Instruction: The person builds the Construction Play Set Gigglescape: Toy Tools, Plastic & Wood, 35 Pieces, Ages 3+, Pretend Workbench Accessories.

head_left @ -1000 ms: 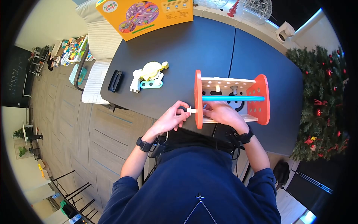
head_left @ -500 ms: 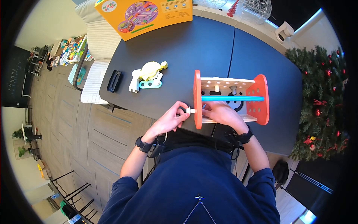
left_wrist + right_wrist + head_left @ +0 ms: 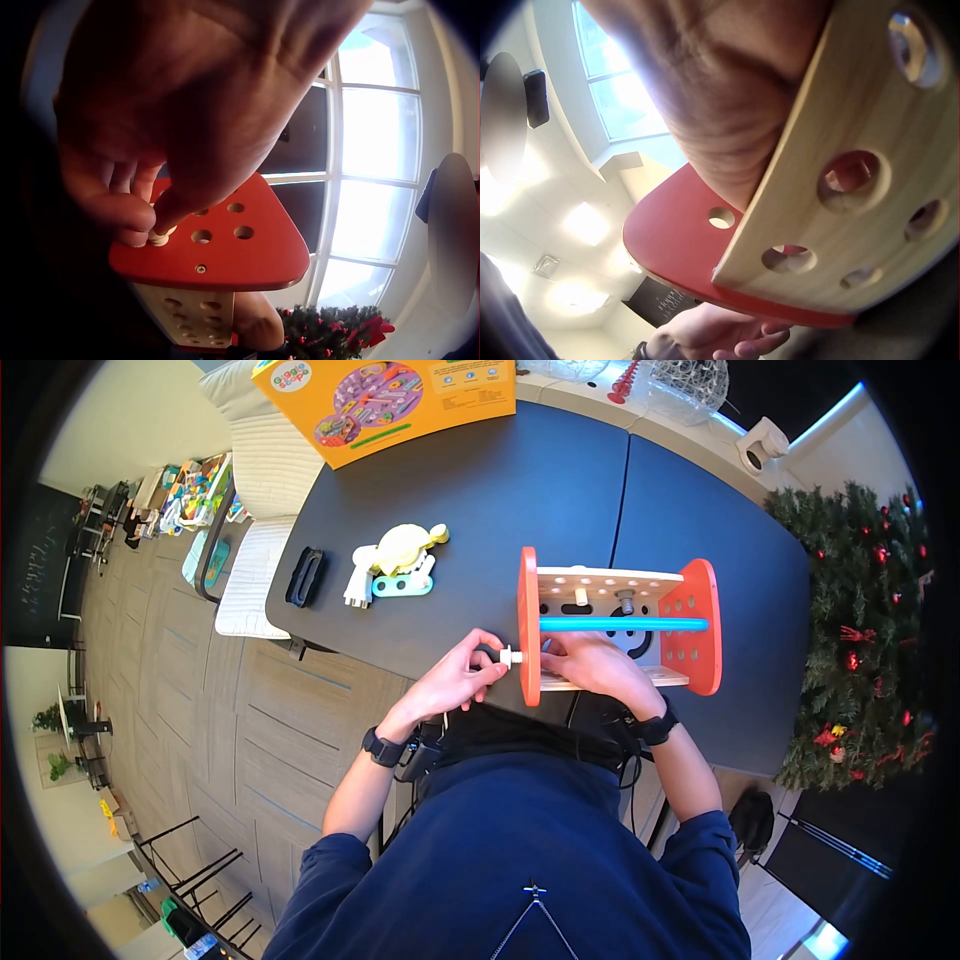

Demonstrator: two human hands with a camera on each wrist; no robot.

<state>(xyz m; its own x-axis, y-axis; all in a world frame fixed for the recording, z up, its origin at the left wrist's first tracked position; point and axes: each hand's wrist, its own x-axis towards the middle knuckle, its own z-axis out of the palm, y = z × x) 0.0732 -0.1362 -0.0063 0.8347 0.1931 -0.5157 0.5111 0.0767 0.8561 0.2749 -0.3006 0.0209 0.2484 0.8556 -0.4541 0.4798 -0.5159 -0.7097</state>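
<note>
A wooden toy toolbox with red end panels point(image 3: 529, 590) and a blue rod handle point(image 3: 625, 624) stands at the table's near edge. Between thumb and fingers, my left hand point(image 3: 455, 678) pinches a pale toy screw point(image 3: 512, 657) by its head. The left wrist view shows the screw point(image 3: 160, 238) set at a hole in the red panel point(image 3: 259, 259). My right hand point(image 3: 605, 663) reaches inside the toolbox, under the rod, its fingertips close behind that same panel. In the right wrist view the holed wooden side point(image 3: 817, 202) hides those fingers, and I cannot tell what they hold.
Yellow, white and turquoise toy parts point(image 3: 405, 555) lie left on the dark table point(image 3: 480, 490), beside a black tray-like piece point(image 3: 306, 577). A yellow box point(image 3: 400, 405) stands at the back. A white chair point(image 3: 258, 560) is at left, a decorated Christmas tree point(image 3: 850, 630) at right.
Both hands keep their places at the toolbox's left panel, with the screw still pinched in the left fingers. The view has shifted very slightly; nothing else visibly differs.
</note>
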